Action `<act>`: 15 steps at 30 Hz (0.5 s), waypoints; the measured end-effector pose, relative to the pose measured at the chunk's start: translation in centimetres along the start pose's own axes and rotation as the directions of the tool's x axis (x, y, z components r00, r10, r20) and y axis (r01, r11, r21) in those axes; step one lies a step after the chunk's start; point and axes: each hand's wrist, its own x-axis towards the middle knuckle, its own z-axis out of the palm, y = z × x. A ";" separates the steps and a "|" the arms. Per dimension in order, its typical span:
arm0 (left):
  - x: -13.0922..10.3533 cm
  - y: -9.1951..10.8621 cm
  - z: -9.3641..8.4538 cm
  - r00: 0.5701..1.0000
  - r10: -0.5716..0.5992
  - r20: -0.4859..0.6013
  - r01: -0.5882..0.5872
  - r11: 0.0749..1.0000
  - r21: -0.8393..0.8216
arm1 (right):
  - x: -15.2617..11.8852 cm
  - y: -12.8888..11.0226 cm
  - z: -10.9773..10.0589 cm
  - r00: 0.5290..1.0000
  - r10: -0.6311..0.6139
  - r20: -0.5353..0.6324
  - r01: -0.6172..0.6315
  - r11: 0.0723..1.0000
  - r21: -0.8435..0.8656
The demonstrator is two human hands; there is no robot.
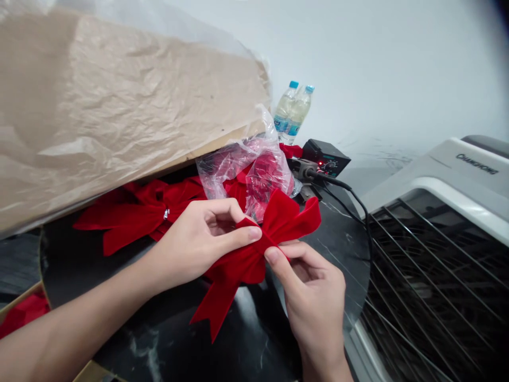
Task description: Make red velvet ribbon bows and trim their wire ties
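Observation:
A red velvet bow (238,265) is held above the dark round table, its loops spread and one notched tail hanging down. My left hand (199,239) pinches the narrow band at the bow's middle between thumb and fingers. On the other side of that band, my right hand (314,286) grips the bow with thumb and bent fingers. Beyond my left hand, more red bows (131,212) lie piled on the table, one with a small silvery tie. Behind the held bow sits a clear plastic bag (254,159) with red pieces inside.
A black marble-patterned table (147,339) lies below. A large cardboard box (159,95) under clear plastic stands behind. Two bottles (292,114) and a black control box (326,158) with a lit red light and cables are at the back. A white appliance (437,212) with a wire grille stands right.

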 end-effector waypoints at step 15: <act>-0.7 0.6 0.2 0.991 0.115 -0.063 -0.108 0.987 0.116 | -0.4 -0.2 0.3 1.000 0.022 -0.007 -0.022 1.000 0.009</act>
